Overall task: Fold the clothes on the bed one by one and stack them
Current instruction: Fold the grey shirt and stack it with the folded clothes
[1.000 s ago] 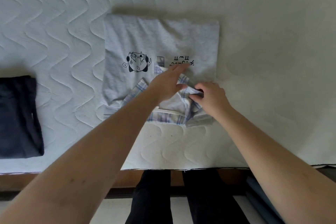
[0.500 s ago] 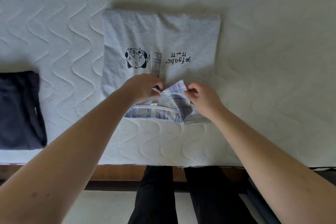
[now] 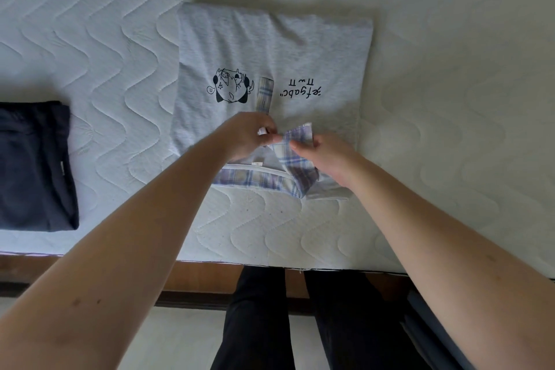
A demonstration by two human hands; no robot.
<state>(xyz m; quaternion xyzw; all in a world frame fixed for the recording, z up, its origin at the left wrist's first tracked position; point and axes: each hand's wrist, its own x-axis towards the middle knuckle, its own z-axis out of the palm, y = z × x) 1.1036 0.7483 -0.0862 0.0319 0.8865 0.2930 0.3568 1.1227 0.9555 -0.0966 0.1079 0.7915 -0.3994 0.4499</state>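
A light grey shirt (image 3: 270, 48) lies folded flat on the white quilted bed (image 3: 105, 39), with a black cartoon print and upside-down lettering facing up. Its plaid collar (image 3: 258, 182) is at the near edge, and a plaid placket strip (image 3: 265, 94) runs up the middle. My left hand (image 3: 249, 137) pinches a bit of white fabric near the collar's centre. My right hand (image 3: 326, 155) pinches the plaid collar flap (image 3: 297, 137) on the right and holds it up. The two hands almost touch.
A folded dark navy garment (image 3: 33, 165) lies at the bed's left edge. The wooden bed frame (image 3: 195, 276) runs along the near side, with my dark-trousered legs (image 3: 255, 324) standing against it. Bare mattress extends right of the shirt.
My left hand drew back from the lettering to the collar centre and now pinches fabric. The plaid placket strip came into view. My right hand lifted the collar flap slightly.
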